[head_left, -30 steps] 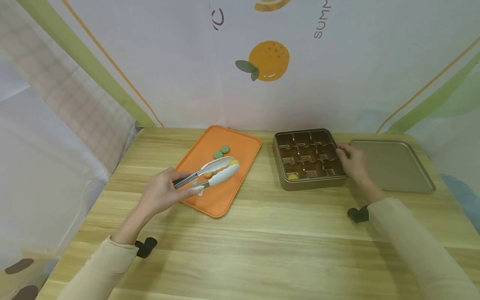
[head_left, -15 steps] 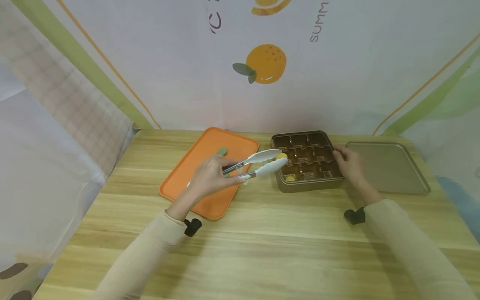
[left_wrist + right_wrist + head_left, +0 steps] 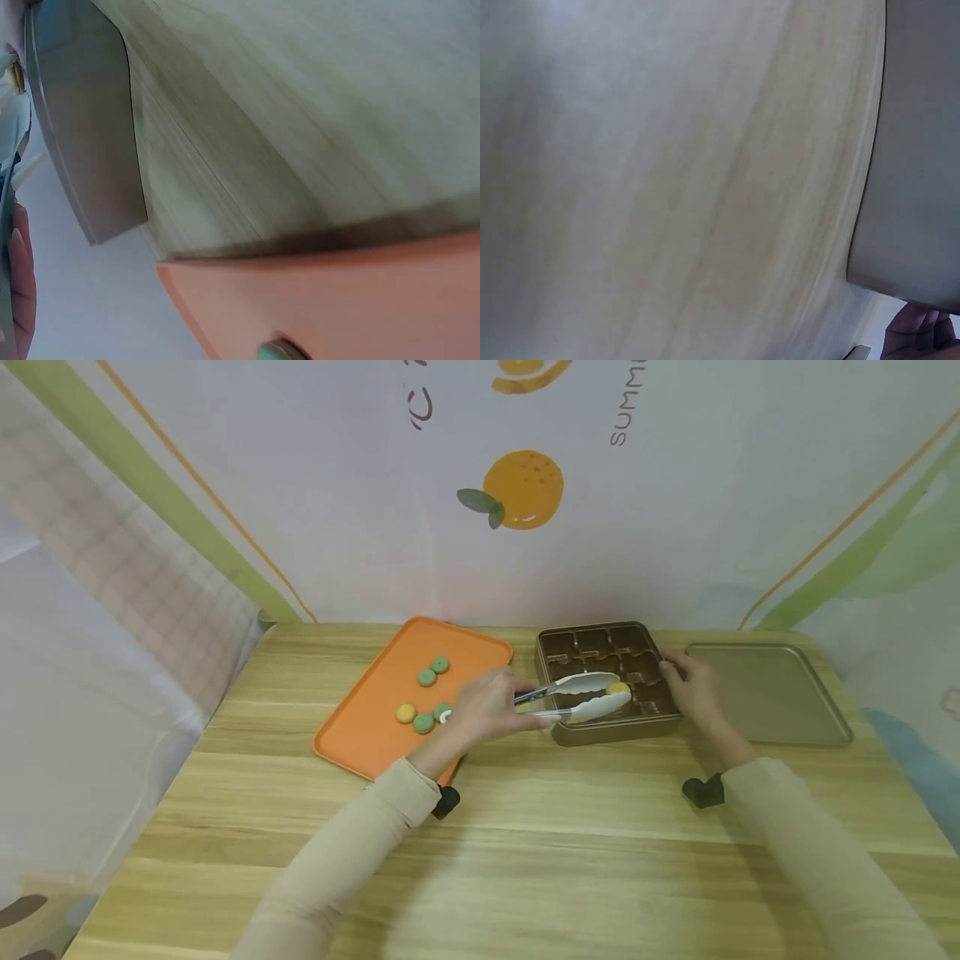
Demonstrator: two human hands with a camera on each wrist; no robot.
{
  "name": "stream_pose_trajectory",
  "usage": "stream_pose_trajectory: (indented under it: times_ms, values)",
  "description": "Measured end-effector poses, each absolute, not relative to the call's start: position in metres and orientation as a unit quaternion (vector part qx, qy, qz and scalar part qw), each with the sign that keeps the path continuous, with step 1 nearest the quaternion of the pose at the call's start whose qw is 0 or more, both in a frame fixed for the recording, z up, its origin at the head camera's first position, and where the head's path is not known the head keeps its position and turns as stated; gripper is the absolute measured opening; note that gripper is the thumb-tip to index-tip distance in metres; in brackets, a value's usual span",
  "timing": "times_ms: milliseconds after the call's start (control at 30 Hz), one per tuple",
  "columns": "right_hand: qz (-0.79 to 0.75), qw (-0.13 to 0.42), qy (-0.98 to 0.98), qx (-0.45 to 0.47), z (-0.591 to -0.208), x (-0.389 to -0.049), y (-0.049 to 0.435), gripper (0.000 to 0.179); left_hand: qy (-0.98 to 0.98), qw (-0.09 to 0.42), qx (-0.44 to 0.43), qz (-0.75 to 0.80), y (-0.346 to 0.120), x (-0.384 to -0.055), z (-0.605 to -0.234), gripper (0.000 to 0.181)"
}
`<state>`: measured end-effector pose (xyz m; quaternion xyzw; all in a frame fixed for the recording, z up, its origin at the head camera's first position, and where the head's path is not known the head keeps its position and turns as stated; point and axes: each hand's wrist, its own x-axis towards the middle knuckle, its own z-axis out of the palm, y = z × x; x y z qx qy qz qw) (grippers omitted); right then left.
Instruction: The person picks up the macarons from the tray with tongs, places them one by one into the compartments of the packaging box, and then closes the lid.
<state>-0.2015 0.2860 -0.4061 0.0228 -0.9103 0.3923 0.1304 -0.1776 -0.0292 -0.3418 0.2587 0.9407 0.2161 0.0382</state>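
Pale fruit-print cloth [image 3: 360, 543] hangs behind the work. With thumb and fingers a little apart, the left hand [image 3: 483, 706] squeezes tongs [image 3: 585, 682], their tips holding a yellow macaron [image 3: 618, 689] above or within the divided box [image 3: 600, 734]; which cannot be told. Easing the squeeze only once it sits squarely in a compartment seems best, while the right hand [image 3: 696, 692], just past the tips, steadies the box. Left of the grip, an orange tray [image 3: 360, 731] bears more macarons [image 3: 427, 677]; all rests on a wood-grain table [image 3: 540, 868].

Tongs [image 3: 576, 683]: glossy metal, matt plastic-like tips [image 3: 600, 707]
Box [image 3: 618, 732]: smooth satin metal
Insert [image 3: 594, 641]: glossy plastic
Tray [image 3: 363, 727]: smooth matt plastic
Lid [image 3: 772, 693]: matt metal
Table [image 3: 562, 835]: smooth wood grain
Backdrop [image 3: 360, 510]: matt cloth
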Motion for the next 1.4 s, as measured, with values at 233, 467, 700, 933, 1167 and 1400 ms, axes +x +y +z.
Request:
stream_pose_trajectory:
  times_ms: [233, 467, 700, 933, 1167, 1400]
  values:
    - [0.394, 0.131, -0.909, 0.025, -0.408, -0.202, 0.286, 0.036, 0.946, 0.051, 0.255, 0.195, -0.013, -0.18, -0.338, 0.046]
    - [0.388, 0.149, -0.909, 0.026, -0.41, -0.203, 0.286, 0.034, 0.956, 0.051, 0.249, 0.147, -0.002, -0.18, -0.327, 0.052]
    - [0.405, 0.162, -0.899, 0.039, -0.413, -0.203, 0.289, 0.041, 0.961, 0.053, 0.242, 0.121, 0.0, -0.178, -0.323, 0.057]
    - [0.408, 0.144, -0.901, 0.039, -0.411, -0.201, 0.288, 0.039, 0.962, 0.053, 0.241, 0.114, 0.001, -0.178, -0.324, 0.059]
    - [0.397, 0.13, -0.908, 0.037, -0.41, -0.201, 0.286, 0.038, 0.963, 0.057, 0.232, 0.122, -0.002, -0.176, -0.329, 0.063]
    - [0.4, 0.139, -0.905, 0.036, -0.41, -0.201, 0.286, 0.036, 0.95, 0.043, 0.251, 0.179, -0.018, -0.167, -0.332, 0.067]
